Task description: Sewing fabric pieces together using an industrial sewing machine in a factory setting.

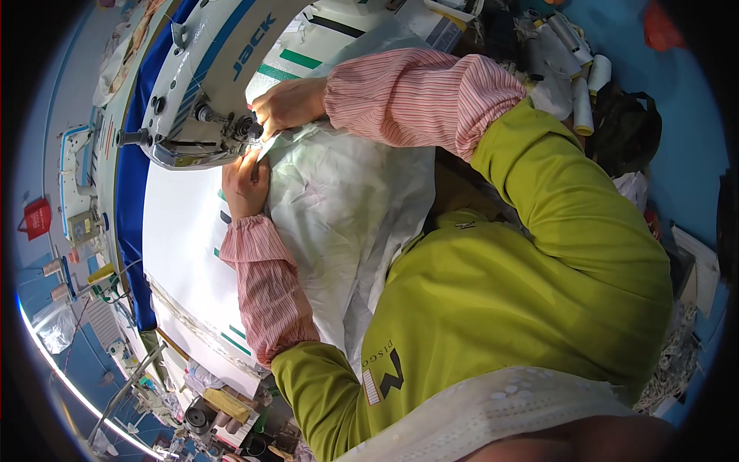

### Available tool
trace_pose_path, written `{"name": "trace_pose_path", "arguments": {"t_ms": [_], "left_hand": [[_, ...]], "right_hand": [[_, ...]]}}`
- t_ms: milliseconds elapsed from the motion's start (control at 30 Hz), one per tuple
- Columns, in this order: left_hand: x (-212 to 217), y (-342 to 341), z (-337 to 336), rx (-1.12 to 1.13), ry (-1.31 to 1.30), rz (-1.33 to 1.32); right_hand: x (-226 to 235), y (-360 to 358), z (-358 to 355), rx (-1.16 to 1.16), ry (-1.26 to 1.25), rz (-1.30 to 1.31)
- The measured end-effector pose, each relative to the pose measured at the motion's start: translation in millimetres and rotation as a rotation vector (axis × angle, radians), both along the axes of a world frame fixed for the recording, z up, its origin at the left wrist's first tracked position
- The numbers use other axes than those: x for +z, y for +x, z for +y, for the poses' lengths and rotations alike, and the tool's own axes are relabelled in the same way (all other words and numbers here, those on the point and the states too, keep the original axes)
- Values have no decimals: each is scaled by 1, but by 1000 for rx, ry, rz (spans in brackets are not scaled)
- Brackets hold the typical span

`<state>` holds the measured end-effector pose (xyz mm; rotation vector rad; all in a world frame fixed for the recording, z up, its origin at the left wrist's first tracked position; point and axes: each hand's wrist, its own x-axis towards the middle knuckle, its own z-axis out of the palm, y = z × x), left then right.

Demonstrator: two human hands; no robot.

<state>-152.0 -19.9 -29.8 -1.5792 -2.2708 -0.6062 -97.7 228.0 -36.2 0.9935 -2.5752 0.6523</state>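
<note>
A white sewing machine [202, 92] stands at the upper left, its needle end at the middle left. Crumpled white fabric [342, 204] spreads from under the needle across the table toward my body. My left hand [246, 185], in a pink striped sleeve cover, lies on the fabric just below the presser foot, fingers pointing at it and pinching the edge. My right hand [289, 104] reaches in from above and grips the fabric right beside the needle. The needle itself is hidden by my fingers.
The white table top [185, 262] has a blue edge [131, 208] on its left. White thread spools [583, 104] and a black bag [630, 127] sit at the upper right. A red bag [37, 218] hangs far left. Tools and clutter lie at the lower left [208, 408].
</note>
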Motion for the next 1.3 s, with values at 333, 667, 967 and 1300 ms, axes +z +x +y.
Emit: {"name": "trace_pose_path", "arguments": {"t_ms": [333,667,967,1300], "left_hand": [[-1,-2,0,-17,18,15],[-2,-2,-1,30,-13,-3],[-3,-3,-1,25,-1,-9],[13,11,11,182,-51,-150]], "right_hand": [[4,4,1,19,13,34],[0,1,0,6,-6,55],[0,1,2,15,43,56],[7,3,2,111,-98,356]]}}
